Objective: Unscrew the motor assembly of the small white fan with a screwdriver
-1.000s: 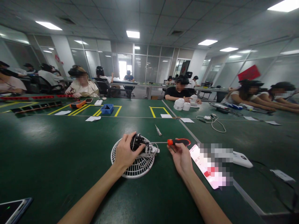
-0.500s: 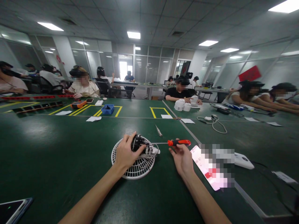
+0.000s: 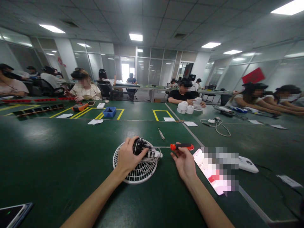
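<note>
A black fan motor (image 3: 138,147) with white parts and cable at its right side rests on a round white fan grille (image 3: 137,178). My left hand (image 3: 127,156) is wrapped round the motor from the left, thumb toward the front. In my right hand (image 3: 185,161) is a screwdriver (image 3: 182,146) with a red and black handle, held level. Its shaft points left and reaches the right side of the motor; where exactly the tip sits is too small to tell. Beyond them lies a smaller, clear-handled screwdriver (image 3: 161,134).
A lit phone (image 3: 210,172) lies right of my right hand, near a white power strip (image 3: 247,164). Another phone (image 3: 15,215) is at the front left. Further back stand a blue bin (image 3: 109,112), white fan parts (image 3: 182,107) and a coiled cable (image 3: 223,129). Co-workers sit around.
Very little differs. The screwdriver's handle and the fingers of my right hand have shifted slightly; my left hand stays on the motor.
</note>
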Motion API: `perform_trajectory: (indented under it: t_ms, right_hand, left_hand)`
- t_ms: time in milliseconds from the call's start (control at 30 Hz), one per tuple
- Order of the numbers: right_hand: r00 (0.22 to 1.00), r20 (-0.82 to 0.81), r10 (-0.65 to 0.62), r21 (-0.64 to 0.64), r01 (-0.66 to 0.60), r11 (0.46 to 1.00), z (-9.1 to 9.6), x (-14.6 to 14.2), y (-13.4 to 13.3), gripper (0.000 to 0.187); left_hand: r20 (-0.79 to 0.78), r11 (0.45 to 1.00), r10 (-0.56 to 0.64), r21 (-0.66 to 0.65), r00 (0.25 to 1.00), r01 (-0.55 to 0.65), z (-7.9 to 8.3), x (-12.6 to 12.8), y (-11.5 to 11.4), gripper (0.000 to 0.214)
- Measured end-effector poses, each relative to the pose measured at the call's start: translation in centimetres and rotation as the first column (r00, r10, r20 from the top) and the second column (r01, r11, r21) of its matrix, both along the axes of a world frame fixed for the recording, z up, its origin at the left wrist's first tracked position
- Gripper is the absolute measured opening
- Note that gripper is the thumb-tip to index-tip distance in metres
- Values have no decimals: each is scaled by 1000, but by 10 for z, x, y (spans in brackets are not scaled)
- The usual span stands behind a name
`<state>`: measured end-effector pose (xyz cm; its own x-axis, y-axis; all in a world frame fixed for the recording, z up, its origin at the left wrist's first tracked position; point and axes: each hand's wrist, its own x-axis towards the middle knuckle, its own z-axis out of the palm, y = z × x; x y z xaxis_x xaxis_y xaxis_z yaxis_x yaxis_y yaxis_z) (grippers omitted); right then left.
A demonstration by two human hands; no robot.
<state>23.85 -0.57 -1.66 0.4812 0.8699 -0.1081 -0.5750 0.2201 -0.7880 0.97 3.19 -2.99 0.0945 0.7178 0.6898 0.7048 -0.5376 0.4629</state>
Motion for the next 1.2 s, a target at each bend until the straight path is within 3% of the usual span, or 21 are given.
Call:
perform_trajectory:
  t_ms: [133,233,500,700,900,1200]
  right_hand:
    - [998,56,-6,20,5,1000,-3,1,2,31]
    - [995,104,-9,24,7,1000,-5,0,3,39]
    - [998,-38,58,-12,-58,998,-2,3,1,30]
    - [999,33,28,21,-29,999,-2,0,3,35]
    - [998,-19,62,-45,-62,997,0,-1,0,38]
    - [998,46,41,32,-42,999,0,-2,0,41]
  left_hand:
    - [13,1000,3,11,1000,-3,2,1,-1,50]
    - [14,1000,1,11,1000,-1,2,1,-1,50]
    - [-2,1000,11,20,1000,-11,2,0,-2,49]
    - [-6,1000,9,4,1000,-9,4,1,-2,49]
    - [4,1000,-5,13,1000,5,4,0,-2,48]
    - [13,1000,-13,-22,1000,13,2,0,-1,49]
